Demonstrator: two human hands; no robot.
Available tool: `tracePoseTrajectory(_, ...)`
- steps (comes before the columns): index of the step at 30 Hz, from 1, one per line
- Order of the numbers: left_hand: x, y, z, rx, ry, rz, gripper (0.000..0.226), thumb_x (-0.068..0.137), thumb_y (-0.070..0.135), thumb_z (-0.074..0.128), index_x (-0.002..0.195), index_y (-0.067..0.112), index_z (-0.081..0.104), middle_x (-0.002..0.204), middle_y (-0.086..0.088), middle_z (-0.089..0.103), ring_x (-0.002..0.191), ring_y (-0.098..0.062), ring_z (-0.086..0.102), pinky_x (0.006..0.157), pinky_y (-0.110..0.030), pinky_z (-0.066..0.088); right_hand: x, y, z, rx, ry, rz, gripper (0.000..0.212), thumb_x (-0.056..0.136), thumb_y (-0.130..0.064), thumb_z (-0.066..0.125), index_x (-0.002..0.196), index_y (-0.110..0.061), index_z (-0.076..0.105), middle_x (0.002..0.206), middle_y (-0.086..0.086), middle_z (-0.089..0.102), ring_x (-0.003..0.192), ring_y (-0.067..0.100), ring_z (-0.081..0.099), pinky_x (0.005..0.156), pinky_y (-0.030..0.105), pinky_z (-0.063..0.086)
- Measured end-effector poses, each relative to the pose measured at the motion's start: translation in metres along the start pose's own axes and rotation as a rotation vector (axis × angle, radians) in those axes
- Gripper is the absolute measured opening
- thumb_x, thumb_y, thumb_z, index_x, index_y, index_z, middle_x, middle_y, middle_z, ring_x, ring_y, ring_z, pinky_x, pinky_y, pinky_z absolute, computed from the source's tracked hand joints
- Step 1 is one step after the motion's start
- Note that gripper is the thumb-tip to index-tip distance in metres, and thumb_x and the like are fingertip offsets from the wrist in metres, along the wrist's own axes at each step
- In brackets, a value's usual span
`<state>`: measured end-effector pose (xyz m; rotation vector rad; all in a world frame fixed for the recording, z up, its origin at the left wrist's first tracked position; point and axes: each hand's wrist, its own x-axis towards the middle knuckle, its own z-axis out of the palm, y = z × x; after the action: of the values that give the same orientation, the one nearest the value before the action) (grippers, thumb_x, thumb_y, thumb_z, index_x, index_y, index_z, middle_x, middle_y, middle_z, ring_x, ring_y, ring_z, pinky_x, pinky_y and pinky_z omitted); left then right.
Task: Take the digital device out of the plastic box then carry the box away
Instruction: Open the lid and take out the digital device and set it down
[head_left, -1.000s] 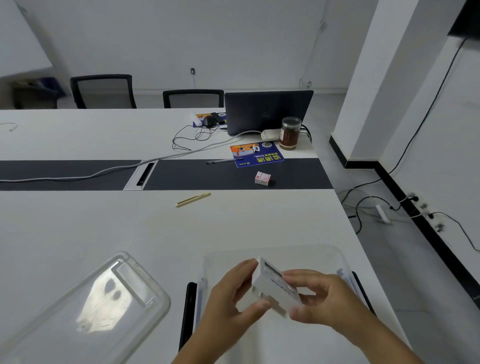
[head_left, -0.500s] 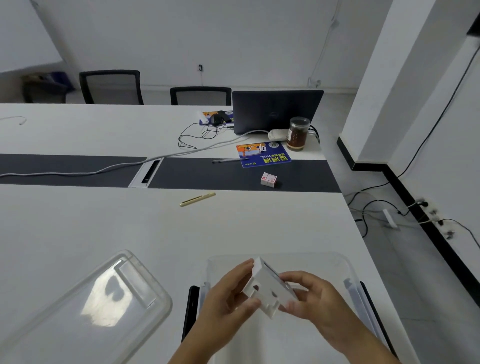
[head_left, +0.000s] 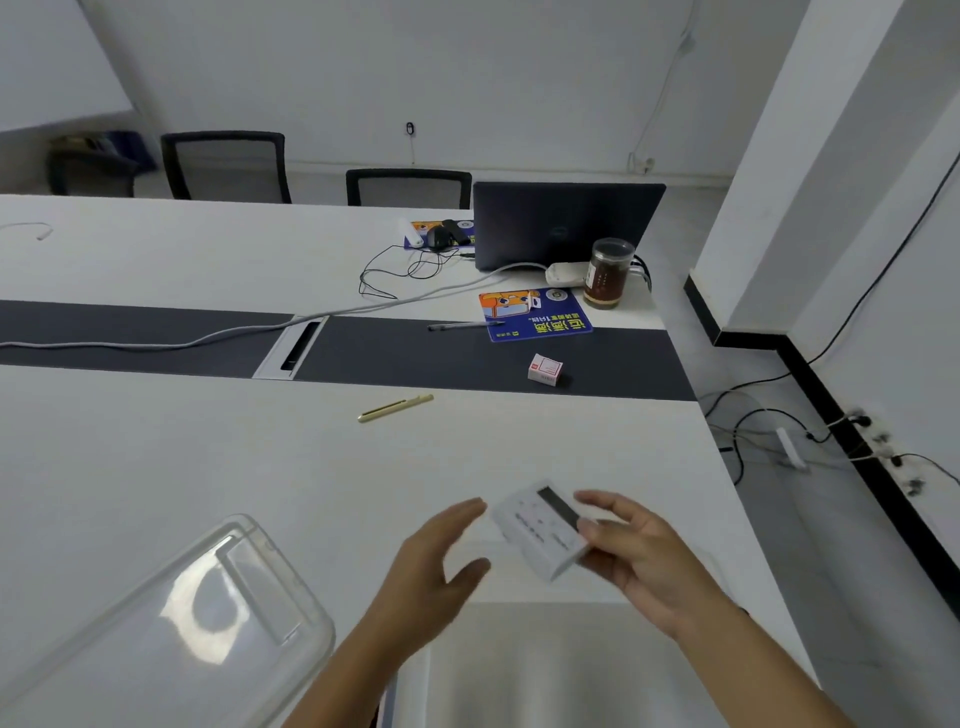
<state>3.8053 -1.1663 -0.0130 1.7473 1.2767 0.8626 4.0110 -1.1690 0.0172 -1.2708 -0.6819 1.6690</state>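
The small white rectangular digital device (head_left: 540, 530), with a dark display strip along its far edge and rows of small markings on its upper face, is pinched at its right end by the thumb and fingers (head_left: 597, 506) of the right hand (head_left: 641, 558). It is held tilted in the air above the white table (head_left: 208, 467), clear of the clear plastic box (head_left: 519, 660) at the near edge. The left hand (head_left: 436, 561) is spread open just left of the device, touching nothing. A slip is judged possible: only one end is held, so a drop onto the table or back into the box could follow. The clear plastic lid (head_left: 171, 623) lies near left, apart from the box. The gold pen (head_left: 395, 408) lies farther off and is judged no hindrance to setting the device down.
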Motion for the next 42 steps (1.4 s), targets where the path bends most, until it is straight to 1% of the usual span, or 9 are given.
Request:
tracePoseTrajectory(4, 0.019, -0.014, -0.003, 0.341, 0.162, -0.031, 0.051, 0.074, 0.037, 0.05, 0.113, 0.008, 0.061, 0.121, -0.008, 0.062, 0.117, -0.023, 0.055, 0.095, -0.023, 0.034, 0.047, -0.026, 0.0, -0.198, 0.185, -0.094, 0.032, 0.081, 0.012, 0.051, 0.111, 0.001, 0.05, 0.082, 0.012, 0.059, 0.07, 0.021, 0.06, 0.052, 0.017, 0.056)
tracePoseTrajectory(9, 0.023, -0.033, 0.001, 0.353, -0.058, -0.111, 0.054, 0.074, 0.052, 0.05, 0.118, 0.022, 0.058, 0.12, 0.001, 0.064, 0.103, -0.005, 0.058, 0.086, -0.018, 0.04, 0.128, -0.023, -0.008, -0.679, 0.434, -0.063, 0.036, 0.077, 0.001, 0.06, 0.113, 0.001, 0.052, 0.119, 0.02, 0.056, 0.096, 0.032, 0.058, 0.085, 0.04, 0.054)
tracePoseTrajectory(12, 0.023, -0.038, 0.001, 0.226, -0.048, -0.115, 0.059, 0.062, 0.058, 0.039, 0.098, 0.024, 0.071, 0.097, 0.004, 0.072, 0.096, 0.0, 0.052, 0.073, -0.012, 0.041, 0.16, -0.013, -0.01, -0.875, 0.527, -0.027, 0.034, 0.079, -0.004, 0.058, 0.112, 0.001, 0.052, 0.122, 0.019, 0.056, 0.107, 0.032, 0.055, 0.085, 0.033, 0.047)
tracePoseTrajectory(16, 0.025, -0.04, 0.0, 0.173, -0.048, -0.146, 0.03, 0.068, 0.042, 0.055, 0.089, 0.028, 0.071, 0.086, 0.014, 0.07, 0.076, 0.019, 0.052, 0.068, -0.002, 0.039, 0.189, -0.005, -0.01, -0.91, 0.576, -0.042, 0.035, 0.081, -0.004, 0.056, 0.115, 0.002, 0.049, 0.125, 0.021, 0.054, 0.111, 0.034, 0.053, 0.08, 0.031, 0.043)
tracePoseTrajectory(21, 0.026, -0.039, 0.0, 0.222, -0.036, -0.107, 0.032, 0.073, 0.036, 0.055, 0.096, 0.021, 0.072, 0.098, 0.002, 0.073, 0.096, -0.003, 0.05, 0.071, -0.005, 0.034, 0.202, 0.007, -0.003, -0.932, 0.597, -0.036, 0.039, 0.082, -0.01, 0.059, 0.115, 0.004, 0.044, 0.127, 0.023, 0.052, 0.114, 0.036, 0.052, 0.089, 0.037, 0.045)
tracePoseTrajectory(27, 0.022, -0.039, 0.002, 0.249, -0.016, -0.109, 0.02, 0.082, 0.024, 0.061, 0.1, 0.022, 0.07, 0.103, 0.003, 0.072, 0.095, -0.009, 0.059, 0.07, -0.001, 0.031, 0.203, 0.015, -0.003, -0.982, 0.555, 0.002, 0.043, 0.082, -0.018, 0.06, 0.114, 0.002, 0.04, 0.127, 0.025, 0.052, 0.11, 0.04, 0.054, 0.09, 0.05, 0.05)
tracePoseTrajectory(32, 0.025, -0.034, -0.001, 0.207, -0.003, -0.144, 0.025, 0.082, 0.026, 0.06, 0.105, 0.02, 0.067, 0.108, 0.005, 0.07, 0.093, -0.005, 0.058, 0.072, 0.001, 0.032, 0.183, 0.003, 0.008, -1.324, 0.594, -0.021, 0.052, 0.086, -0.037, 0.05, 0.118, 0.002, 0.037, 0.123, 0.024, 0.051, 0.107, 0.041, 0.053, 0.079, 0.043, 0.047)
tracePoseTrajectory(38, -0.011, -0.039, -0.022, 0.074, 0.34, -0.271, 0.027, 0.085, 0.018, 0.057, 0.111, 0.014, 0.062, 0.101, 0.02, 0.053, 0.095, -0.007, 0.049, 0.078, -0.005, 0.036, 0.117, 0.013, 0.065, -1.513, 0.172, -0.344, 0.038, 0.088, -0.031, 0.047, 0.112, -0.002, 0.051, 0.118, 0.017, 0.055, 0.103, 0.033, 0.053, 0.077, 0.036, 0.045)
tracePoseTrajectory(42, -0.067, -0.076, -0.055, 0.187, 0.546, -0.516, 0.033, 0.085, 0.011, 0.055, 0.118, 0.009, 0.056, 0.121, -0.005, 0.059, 0.114, -0.025, 0.049, 0.091, -0.026, 0.034, 0.084, 0.044, 0.137, -1.68, -0.183, -0.521, 0.039, 0.089, -0.032, 0.041, 0.117, -0.006, 0.048, 0.119, 0.014, 0.055, 0.109, 0.03, 0.048, 0.082, 0.036, 0.042)
